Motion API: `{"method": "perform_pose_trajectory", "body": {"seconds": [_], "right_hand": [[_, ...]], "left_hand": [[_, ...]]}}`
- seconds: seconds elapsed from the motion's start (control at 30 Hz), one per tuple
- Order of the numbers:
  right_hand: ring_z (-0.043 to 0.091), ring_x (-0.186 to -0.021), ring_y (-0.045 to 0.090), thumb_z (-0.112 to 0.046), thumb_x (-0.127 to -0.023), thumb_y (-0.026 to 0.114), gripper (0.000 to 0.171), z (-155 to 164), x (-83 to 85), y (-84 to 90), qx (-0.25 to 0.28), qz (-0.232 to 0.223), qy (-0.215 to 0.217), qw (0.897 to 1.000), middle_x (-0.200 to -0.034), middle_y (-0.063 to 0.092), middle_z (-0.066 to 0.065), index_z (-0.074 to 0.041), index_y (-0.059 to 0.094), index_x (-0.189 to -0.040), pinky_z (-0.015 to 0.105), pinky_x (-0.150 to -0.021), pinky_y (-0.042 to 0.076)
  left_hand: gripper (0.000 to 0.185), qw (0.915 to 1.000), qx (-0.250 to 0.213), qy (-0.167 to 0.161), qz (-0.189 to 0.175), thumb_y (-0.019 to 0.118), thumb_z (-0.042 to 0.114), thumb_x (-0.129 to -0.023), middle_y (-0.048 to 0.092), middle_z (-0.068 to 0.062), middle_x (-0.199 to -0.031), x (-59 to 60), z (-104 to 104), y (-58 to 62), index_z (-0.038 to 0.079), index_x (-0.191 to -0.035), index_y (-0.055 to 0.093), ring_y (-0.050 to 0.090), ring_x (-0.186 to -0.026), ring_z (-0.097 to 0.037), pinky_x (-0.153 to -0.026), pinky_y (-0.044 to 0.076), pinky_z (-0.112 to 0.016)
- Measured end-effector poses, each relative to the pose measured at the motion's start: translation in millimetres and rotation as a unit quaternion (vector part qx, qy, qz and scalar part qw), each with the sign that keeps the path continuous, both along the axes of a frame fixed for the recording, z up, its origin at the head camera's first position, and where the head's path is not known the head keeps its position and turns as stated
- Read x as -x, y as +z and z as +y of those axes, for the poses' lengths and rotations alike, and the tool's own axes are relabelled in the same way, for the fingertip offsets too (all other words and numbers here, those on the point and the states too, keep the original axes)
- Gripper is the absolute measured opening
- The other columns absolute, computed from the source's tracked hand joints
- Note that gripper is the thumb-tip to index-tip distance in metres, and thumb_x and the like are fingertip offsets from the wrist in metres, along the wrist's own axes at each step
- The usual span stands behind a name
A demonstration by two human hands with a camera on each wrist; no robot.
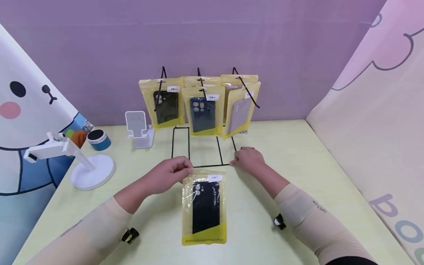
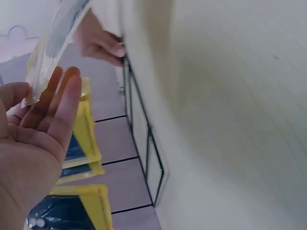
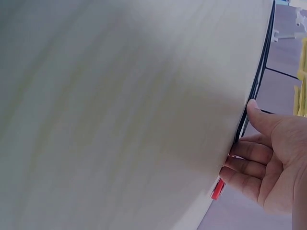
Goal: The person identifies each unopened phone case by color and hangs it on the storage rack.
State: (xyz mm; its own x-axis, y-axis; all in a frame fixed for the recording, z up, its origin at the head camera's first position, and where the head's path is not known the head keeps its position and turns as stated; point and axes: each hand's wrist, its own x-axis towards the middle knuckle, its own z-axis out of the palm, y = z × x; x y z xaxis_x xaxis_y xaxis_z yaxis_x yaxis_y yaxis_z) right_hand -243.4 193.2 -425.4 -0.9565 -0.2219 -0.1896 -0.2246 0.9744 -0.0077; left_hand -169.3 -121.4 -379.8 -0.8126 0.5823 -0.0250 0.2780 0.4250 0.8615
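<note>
My left hand pinches the pack's top edge, pack flat on the table. Right hand, loosely curled, steadies the rack. Best lift level, hole toward hook.

— Left hand?
— Mine: forearm in from seven o'clock, fingers pinched together at the tips.
— Right hand?
— Forearm from five o'clock, fingers loosely curled, fingertips down.

Yellow-edged packet holds a dark navy case; table pale yellow-green.
</note>
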Motion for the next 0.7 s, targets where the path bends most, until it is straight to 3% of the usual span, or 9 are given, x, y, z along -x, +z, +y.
{"method": "perform_pose_trajectory", "body": {"seconds": [0.13, 0.23, 0.5, 0.7], "right_hand": [[0.019, -0.080, 0.054, -0.051, -0.093, 0.062, 0.033, 1.0, 0.2, -0.6, 0.004, 0.004, 0.001, 1.000, -0.086, 0.059, 0.000, -0.020, 0.064, -0.080, 0.035, -0.062, 0.045], [0.020, -0.080, 0.055, -0.051, -0.092, 0.062, 0.033, 0.8, 0.2, -0.5, 0.003, 0.010, 0.002, 1.000, -0.086, 0.059, 0.000, -0.021, 0.064, -0.080, 0.036, -0.062, 0.045], [0.019, -0.079, 0.054, -0.050, -0.093, 0.062, 0.033, 1.2, -0.4, -0.7, 0.002, 0.006, 0.000, 1.000, -0.084, 0.058, 0.000, -0.020, 0.064, -0.080, 0.034, -0.062, 0.044], [0.018, -0.077, 0.052, -0.050, -0.093, 0.062, 0.032, 0.4, 0.5, -1.5, -0.001, 0.001, -0.003, 1.000, -0.083, 0.056, 0.000, -0.020, 0.065, -0.082, 0.033, -0.062, 0.044]], "left_hand": [[0.017, 0.9971, -0.067, 0.016, -0.032, 0.055, 0.031, -0.102, 0.066, -0.006, -0.095, -4.2, -6.4, 14.1, 0.016, -0.105, 0.062, 0.064, -0.090, -0.023, -0.080, 0.057, -0.041], [0.018, 0.9948, -0.092, 0.036, -0.026, 0.055, 0.029, -0.102, 0.067, -0.008, -0.095, -5.7, -13.1, 22.8, 0.014, -0.107, 0.062, 0.065, -0.090, -0.024, -0.079, 0.058, -0.039], [0.017, 0.9907, -0.077, 0.093, 0.061, 0.057, 0.028, -0.101, 0.064, -0.009, -0.090, -4.3, -34.2, 43.5, 0.014, -0.108, 0.064, 0.059, -0.080, -0.023, -0.071, 0.055, -0.028], [0.020, 0.9795, -0.073, 0.139, 0.127, 0.055, 0.027, -0.101, 0.063, -0.005, -0.092, -5.4, -51.1, 66.7, 0.011, -0.110, 0.064, 0.057, -0.079, -0.019, -0.069, 0.054, -0.023]]}}
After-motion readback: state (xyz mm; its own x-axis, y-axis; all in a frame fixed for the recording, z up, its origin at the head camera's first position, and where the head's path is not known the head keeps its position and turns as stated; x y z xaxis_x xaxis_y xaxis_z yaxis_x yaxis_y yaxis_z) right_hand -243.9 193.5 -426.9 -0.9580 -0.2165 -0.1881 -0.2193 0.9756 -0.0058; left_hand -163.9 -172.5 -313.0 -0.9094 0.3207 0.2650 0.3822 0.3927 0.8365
